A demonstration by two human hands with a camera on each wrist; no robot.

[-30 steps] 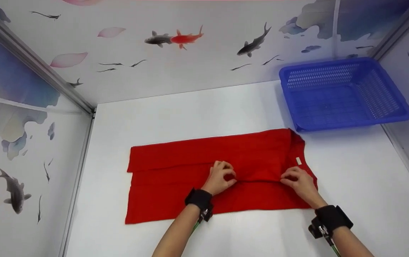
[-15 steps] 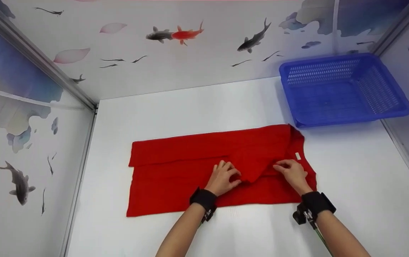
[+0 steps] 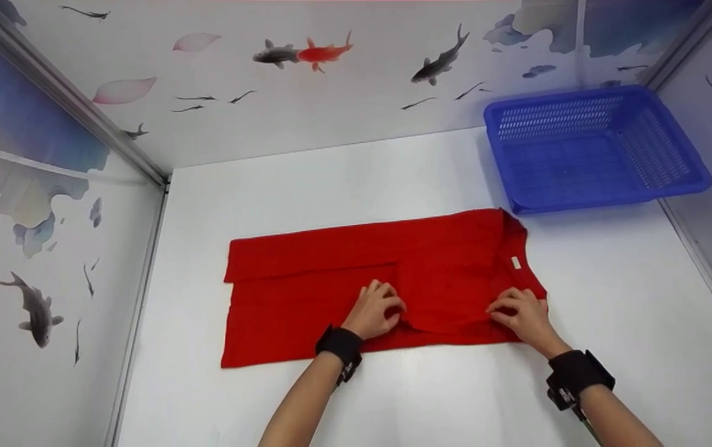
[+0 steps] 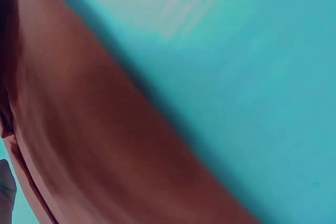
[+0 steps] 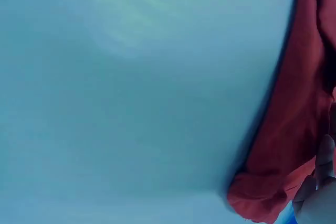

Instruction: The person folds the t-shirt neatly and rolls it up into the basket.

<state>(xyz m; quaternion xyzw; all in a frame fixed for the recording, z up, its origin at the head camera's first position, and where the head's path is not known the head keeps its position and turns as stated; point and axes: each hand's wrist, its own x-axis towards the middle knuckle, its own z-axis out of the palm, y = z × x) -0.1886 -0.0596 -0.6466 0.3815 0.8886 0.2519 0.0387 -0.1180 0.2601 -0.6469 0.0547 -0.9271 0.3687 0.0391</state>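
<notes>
Head view: patterned walls (image 3: 331, 112) border a white tabletop (image 3: 306, 192) bearing red cloth (image 3: 324, 285).

A hand could pass on the wide strip of white worktop (image 3: 331, 186) btwn the flat red cloth shirt (image 3: 306, 301) and the white back wall w/ painted fish (image 3: 337, 105). There's room L of it too, up to the white L wall (image 3: 51, 248). On the near side, the person's L hand (image 3: 375, 311) and R hand (image 3: 523, 315) are in the way, w/ a gap btwn the arms. The blue plastic basket w/ holes (image 3: 557, 122) nearly meets the shirt's far R corner, so it's tight there. The basket's top is open.
</notes>
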